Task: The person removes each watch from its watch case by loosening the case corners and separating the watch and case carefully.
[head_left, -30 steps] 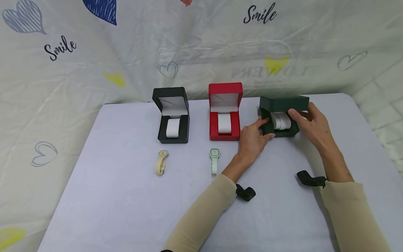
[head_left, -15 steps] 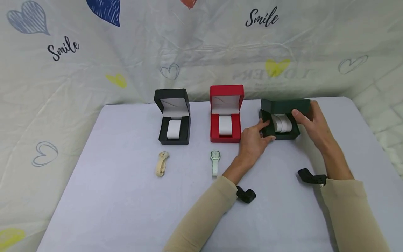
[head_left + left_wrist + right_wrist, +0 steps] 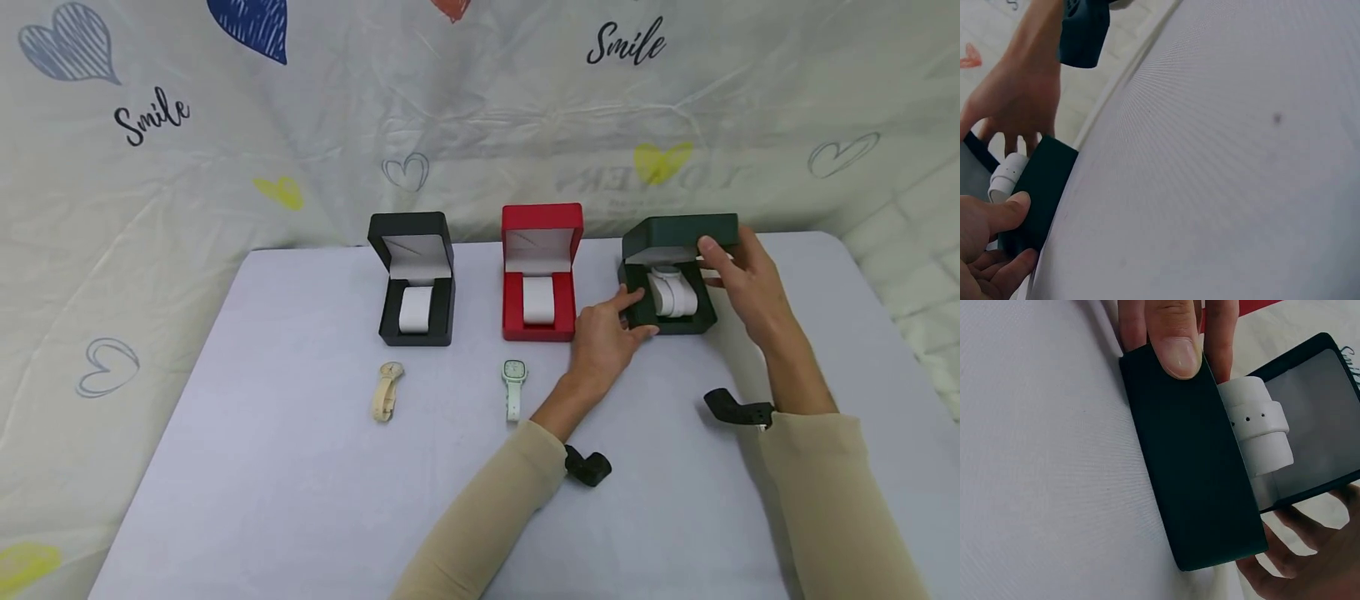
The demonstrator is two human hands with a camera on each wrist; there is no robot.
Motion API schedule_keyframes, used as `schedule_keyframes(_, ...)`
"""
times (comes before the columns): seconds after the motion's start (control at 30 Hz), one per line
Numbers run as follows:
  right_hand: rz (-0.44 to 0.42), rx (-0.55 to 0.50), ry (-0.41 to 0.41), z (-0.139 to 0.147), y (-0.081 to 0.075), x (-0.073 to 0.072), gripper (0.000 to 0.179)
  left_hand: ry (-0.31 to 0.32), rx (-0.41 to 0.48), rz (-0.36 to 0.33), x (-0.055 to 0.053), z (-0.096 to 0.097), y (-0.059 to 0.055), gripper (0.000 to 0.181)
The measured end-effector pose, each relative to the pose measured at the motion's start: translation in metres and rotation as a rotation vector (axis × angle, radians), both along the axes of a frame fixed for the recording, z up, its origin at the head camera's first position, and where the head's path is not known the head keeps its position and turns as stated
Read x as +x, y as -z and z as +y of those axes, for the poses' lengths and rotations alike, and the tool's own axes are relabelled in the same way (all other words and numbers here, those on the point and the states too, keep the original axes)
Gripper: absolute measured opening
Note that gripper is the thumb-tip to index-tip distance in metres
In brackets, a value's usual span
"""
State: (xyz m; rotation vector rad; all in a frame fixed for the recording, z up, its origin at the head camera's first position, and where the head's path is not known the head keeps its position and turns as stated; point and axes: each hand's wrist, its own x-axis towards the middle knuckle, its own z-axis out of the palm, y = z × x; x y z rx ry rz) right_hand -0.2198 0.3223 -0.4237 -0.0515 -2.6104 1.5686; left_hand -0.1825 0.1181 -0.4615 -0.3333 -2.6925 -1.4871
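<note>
A dark green watch box [image 3: 671,321] stands at the right on the table with its lid [image 3: 682,232] raised. Inside it, a white watch [image 3: 673,292] is wrapped round the cushion; its punched strap [image 3: 1260,422] shows in the right wrist view. My left hand [image 3: 603,337] grips the box's left front corner, its thumb [image 3: 1179,356] against the front wall. My right hand [image 3: 750,283] holds the lid's right corner, thumb at the front edge; its other fingers are partly hidden. A red watch box [image 3: 538,329] and a black watch box [image 3: 415,337] stand open to the left.
A beige watch [image 3: 386,390] lies in front of the black box, and a pale green watch [image 3: 513,387] in front of the red one. The white table [image 3: 300,500] ends at a patterned cloth [image 3: 480,125] behind the boxes.
The green lid first dips slightly, then swings up and back with my right hand, showing more of the box's inside. My left hand keeps its grip on the box corner.
</note>
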Motion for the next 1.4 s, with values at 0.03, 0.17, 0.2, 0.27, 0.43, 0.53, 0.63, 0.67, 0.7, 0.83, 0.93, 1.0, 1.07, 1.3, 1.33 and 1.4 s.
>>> schedule_keyframes(0.03, -0.004, -0.006, 0.001, 0.000, 0.000, 0.000, 0.052, -0.001, -0.002, 0.000, 0.000, 0.000, 0.000, 0.060)
schedule_keyframes(0.17, -0.026, -0.032, 0.012, -0.002, 0.001, -0.002, 0.051, 0.000, 0.001, 0.001, 0.001, 0.001, -0.001, 0.060)
schedule_keyframes(0.2, -0.031, -0.037, 0.013, -0.003, 0.001, -0.003, 0.051, 0.001, 0.001, 0.001, 0.001, 0.001, -0.001, 0.060)
schedule_keyframes(0.27, -0.035, -0.051, 0.014, -0.003, 0.002, -0.003, 0.049, 0.004, 0.004, 0.001, 0.002, 0.001, -0.001, 0.061)
schedule_keyframes(0.43, -0.022, -0.093, 0.013, -0.007, 0.002, -0.006, 0.048, -0.011, -0.010, 0.019, 0.001, 0.001, 0.001, 0.061)
schedule_keyframes(0.53, -0.018, -0.100, 0.022, -0.010, 0.002, -0.009, 0.048, -0.018, -0.012, 0.023, 0.000, 0.001, 0.001, 0.061)
schedule_keyframes(0.63, -0.019, -0.100, 0.039, -0.011, 0.002, -0.011, 0.050, -0.019, -0.011, 0.016, 0.001, 0.001, 0.000, 0.062)
schedule_keyframes(0.67, -0.019, -0.102, 0.046, -0.012, 0.002, -0.011, 0.051, -0.017, -0.008, 0.012, 0.001, 0.001, 0.000, 0.062)
schedule_keyframes(0.7, -0.020, -0.101, 0.054, -0.012, 0.002, -0.011, 0.052, -0.016, -0.005, 0.009, 0.001, 0.001, 0.000, 0.062)
schedule_keyframes(0.83, -0.027, -0.094, 0.081, -0.014, 0.003, -0.013, 0.056, -0.014, -0.004, 0.007, 0.000, 0.001, -0.001, 0.061)
schedule_keyframes(0.93, -0.030, -0.099, 0.087, -0.014, 0.003, -0.014, 0.058, -0.012, -0.011, 0.016, -0.001, 0.002, -0.001, 0.061)
schedule_keyframes(1.0, -0.028, -0.097, 0.086, -0.014, 0.004, -0.016, 0.059, -0.011, -0.015, 0.021, -0.001, 0.002, -0.001, 0.061)
schedule_keyframes(1.07, -0.023, -0.094, 0.088, -0.014, 0.006, -0.017, 0.059, -0.008, -0.016, 0.025, -0.001, 0.001, 0.000, 0.062)
schedule_keyframes(1.3, -0.024, -0.091, 0.075, -0.013, 0.012, -0.017, 0.061, 0.002, -0.010, 0.023, 0.001, 0.000, 0.000, 0.061)
schedule_keyframes(1.33, -0.025, -0.090, 0.071, -0.013, 0.012, -0.016, 0.062, 0.002, -0.010, 0.023, 0.001, 0.000, 0.001, 0.061)
schedule_keyframes(1.4, -0.028, -0.085, 0.069, -0.013, 0.013, -0.016, 0.062, 0.002, -0.002, 0.022, 0.001, 0.000, 0.001, 0.061)
